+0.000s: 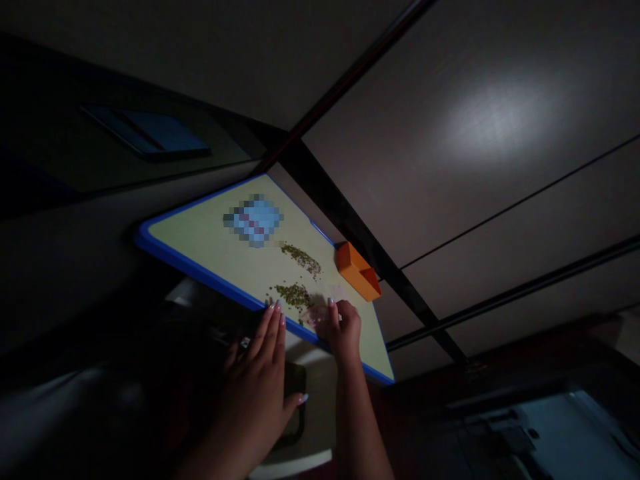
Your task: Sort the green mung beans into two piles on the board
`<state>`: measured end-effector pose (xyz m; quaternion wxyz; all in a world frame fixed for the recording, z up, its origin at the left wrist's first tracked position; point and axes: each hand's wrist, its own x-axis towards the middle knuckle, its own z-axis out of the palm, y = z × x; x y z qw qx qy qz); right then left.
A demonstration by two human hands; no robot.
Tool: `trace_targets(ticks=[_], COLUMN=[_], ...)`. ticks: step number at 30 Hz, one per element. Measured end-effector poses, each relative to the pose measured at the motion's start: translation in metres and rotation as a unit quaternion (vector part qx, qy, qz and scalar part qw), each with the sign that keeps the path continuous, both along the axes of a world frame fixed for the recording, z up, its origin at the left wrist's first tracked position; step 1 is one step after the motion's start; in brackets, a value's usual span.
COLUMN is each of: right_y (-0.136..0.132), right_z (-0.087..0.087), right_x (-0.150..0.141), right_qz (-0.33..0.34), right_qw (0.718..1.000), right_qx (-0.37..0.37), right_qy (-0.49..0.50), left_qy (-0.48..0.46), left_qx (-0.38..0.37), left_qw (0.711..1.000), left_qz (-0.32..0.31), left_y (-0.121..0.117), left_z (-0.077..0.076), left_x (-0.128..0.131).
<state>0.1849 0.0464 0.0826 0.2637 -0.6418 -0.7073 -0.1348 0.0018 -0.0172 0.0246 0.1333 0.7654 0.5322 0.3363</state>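
My left hand [267, 350] has its fingers stretched out, with their tips at the blue near edge of the small cream-topped table [200, 233]. Just beyond those fingertips lies a loose heap of small greenish grains [294, 294]. Over the tabletop to the right, my right hand [346, 330] is closed, its fingers curled in and its thumb pointing away from me. What it holds, if anything, is too dim to make out. A see-through, pinkish piece [316, 316] lies beside that thumb, near the grains. Farther back is a second band of grains [303, 259].
An orange open box [357, 272] stands at the table's far right edge. A pixelated light-blue item with a red stripe [256, 220] lies at the far left. Pale panels [450, 167] rise behind the table. A dark glossy surface [150, 130] on the left shows a blue slab-like shape.
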Motion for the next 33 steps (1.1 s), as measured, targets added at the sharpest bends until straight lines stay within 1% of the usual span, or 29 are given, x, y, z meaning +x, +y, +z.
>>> trace_targets(ticks=[6,9,18,23,28,30,33], right_y=[0.003,0.006,0.01,0.01,0.01,0.008,0.005], right_z=[0.001,0.002,0.002,0.002,0.002,0.003,0.003], right_x=[-0.005,-0.008,-0.011,-0.009,-0.005,-0.004,-0.002], right_qz=[0.005,0.014,0.043,0.054,0.055,0.056,0.06], right_qw=[1.0,0.999,0.997,0.996,0.996,0.997,0.997], right_qx=[0.005,0.002,-0.018,-0.034,-0.043,-0.042,-0.035], right_qy=[-0.017,-0.034,-0.065,-0.061,-0.05,-0.043,-0.037], left_qy=[0.003,0.011,-0.008,-0.011,-0.002,-0.003,-0.011], left_qx=[-0.041,-0.046,-0.044,-0.041,-0.014,-0.006,-0.013], left_qw=[0.999,0.999,0.999,0.999,1.0,1.0,1.0], left_qz=[-0.016,-0.018,-0.022,-0.023,-0.009,-0.007,-0.011], left_y=[0.001,0.001,0.002,0.002,0.001,0.0,0.0], left_z=[0.007,0.009,0.007,0.008,0.004,0.003,0.003], left_x=[-0.004,-0.004,-0.006,-0.006,-0.002,-0.001,-0.001])
